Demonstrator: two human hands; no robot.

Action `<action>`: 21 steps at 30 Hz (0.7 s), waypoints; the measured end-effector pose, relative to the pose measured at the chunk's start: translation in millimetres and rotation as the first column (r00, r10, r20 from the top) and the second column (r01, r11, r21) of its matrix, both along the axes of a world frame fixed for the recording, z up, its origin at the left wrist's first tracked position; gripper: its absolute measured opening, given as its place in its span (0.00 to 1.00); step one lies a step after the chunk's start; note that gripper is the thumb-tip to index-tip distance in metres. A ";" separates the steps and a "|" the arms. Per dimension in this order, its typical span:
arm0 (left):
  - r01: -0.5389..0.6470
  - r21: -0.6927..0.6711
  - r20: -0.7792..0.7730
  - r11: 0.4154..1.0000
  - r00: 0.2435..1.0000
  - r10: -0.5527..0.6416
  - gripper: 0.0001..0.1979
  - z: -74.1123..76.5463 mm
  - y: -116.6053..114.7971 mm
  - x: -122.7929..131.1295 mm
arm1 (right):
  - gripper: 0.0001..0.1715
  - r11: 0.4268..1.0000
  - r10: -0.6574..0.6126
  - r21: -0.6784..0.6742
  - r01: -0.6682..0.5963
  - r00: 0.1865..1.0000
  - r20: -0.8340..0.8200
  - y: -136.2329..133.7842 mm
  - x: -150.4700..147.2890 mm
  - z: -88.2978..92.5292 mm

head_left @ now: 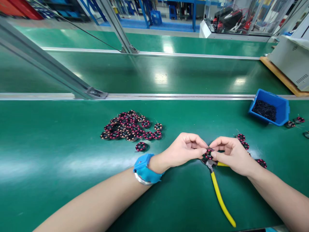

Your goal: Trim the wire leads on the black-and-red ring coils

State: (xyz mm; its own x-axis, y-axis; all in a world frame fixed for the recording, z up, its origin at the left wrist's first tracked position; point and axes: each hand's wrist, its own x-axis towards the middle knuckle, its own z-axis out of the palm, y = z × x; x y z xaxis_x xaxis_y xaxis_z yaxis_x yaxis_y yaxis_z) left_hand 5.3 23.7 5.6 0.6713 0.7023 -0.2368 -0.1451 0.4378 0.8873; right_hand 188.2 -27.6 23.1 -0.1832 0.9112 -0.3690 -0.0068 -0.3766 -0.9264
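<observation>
A: I follow from my far seat, through the head camera. What do you see in the hands?

B: I see one small wound stator (pixel 209 154), pinkish red and black, held between the two hands above the green tabletop (pixel 72 203). The left hand (pixel 185 149) pinches it at one side, and the right hand (pixel 229 154) pinches it at the other side.

A: So the fingers of both hands are grasping it?

B: Yes — each thumb is at its edge, with the other fingers curled. Where exactly each fingertip presses, I cannot tell.

A: And the pliers?

B: The yellow-handled pliers (pixel 220 196) have their head just below the stator. One handle points to the near table edge, the other is partly hidden by the right hand. If the head touches the stator, I cannot tell.

A: What is around?

B: To the left I find a heap of similar stators (pixel 130 126), with a single stator (pixel 141 147) just beside it, on the near side. More stators (pixel 261 163) lie near the right hand — some partly covered. Farther right is a blue bin (pixel 283 112) with thin black pieces (pixel 264 110) inside.
</observation>
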 end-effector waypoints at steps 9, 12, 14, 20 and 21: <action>-0.117 0.237 -0.084 0.964 0.986 0.141 0.04 -1.9 -12.0 7.0 | 0.10 0.991 -0.035 0.133 0.003 0.970 0.241 -3.4 -6.0 1.3; -0.149 0.364 -0.109 0.920 0.974 0.201 0.03 -1.7 -16.8 9.0 | 0.07 0.988 -0.038 0.156 -0.012 0.949 0.313 -3.1 -7.0 1.6; -0.153 0.406 -0.123 0.901 0.968 0.220 0.03 -1.2 -19.2 9.8 | 0.07 0.992 -0.030 0.126 -0.009 0.952 0.304 -2.5 -7.2 1.3; -0.141 0.490 -0.131 0.860 0.964 0.233 0.04 0.3 -21.0 8.5 | 0.11 0.999 -0.002 -0.042 0.006 0.996 0.088 -1.6 -7.2 -1.1; -0.134 0.528 -0.135 0.839 0.962 0.239 0.05 0.7 -20.7 8.0 | 0.12 0.999 -0.008 -0.051 0.011 0.998 0.065 -1.6 -7.1 -1.4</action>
State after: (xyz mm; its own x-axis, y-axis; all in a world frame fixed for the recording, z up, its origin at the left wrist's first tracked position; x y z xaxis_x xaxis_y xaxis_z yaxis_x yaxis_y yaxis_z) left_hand 13.3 3.0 6.3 0.4947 0.8652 0.0813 0.0142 -0.1015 0.9947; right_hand 181.1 -29.2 21.7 -0.1485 0.8923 -0.4262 0.0487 -0.4239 -0.9044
